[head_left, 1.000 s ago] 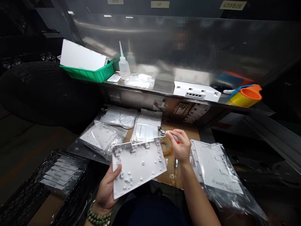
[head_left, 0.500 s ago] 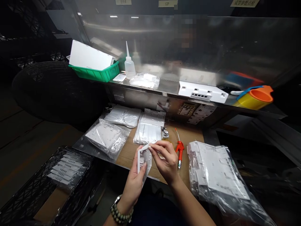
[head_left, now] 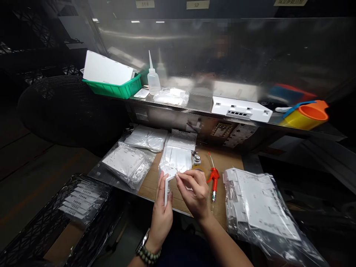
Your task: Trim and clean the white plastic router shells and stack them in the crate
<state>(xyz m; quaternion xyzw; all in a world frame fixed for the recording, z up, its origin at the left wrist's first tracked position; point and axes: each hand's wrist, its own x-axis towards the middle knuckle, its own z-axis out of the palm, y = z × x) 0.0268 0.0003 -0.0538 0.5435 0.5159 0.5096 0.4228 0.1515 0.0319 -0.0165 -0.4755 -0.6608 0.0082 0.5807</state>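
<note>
A small white plastic housing (head_left: 169, 171) with an angled rim is held up above the front of the cardboard-covered bench. My left hand (head_left: 163, 211) is closed around its left side, thumb in front and fingers behind. With thumb and index finger, my right hand (head_left: 194, 191) pinches the housing's upper right corner; whether something small sits between those fingertips is hidden. Behind the hands lies a stack of white parts in clear plastic (head_left: 178, 157). Just right of my right hand is a red air blow gun (head_left: 214, 178), its nozzle pointing away from me.
Bagged white panels lie at left (head_left: 125, 159) and right (head_left: 264, 204). A shelf carries a green bin (head_left: 112, 89), a squeeze bottle (head_left: 153, 79), a white slotted cover (head_left: 240, 108) and a yellow-orange tape dispenser (head_left: 306, 115). A black crate (head_left: 33, 230) stands at lower left.
The white housing has been tilted, so its top face now shows and its ribbed inside is mostly out of sight. Both hands still hold it, turned slightly with it.
</note>
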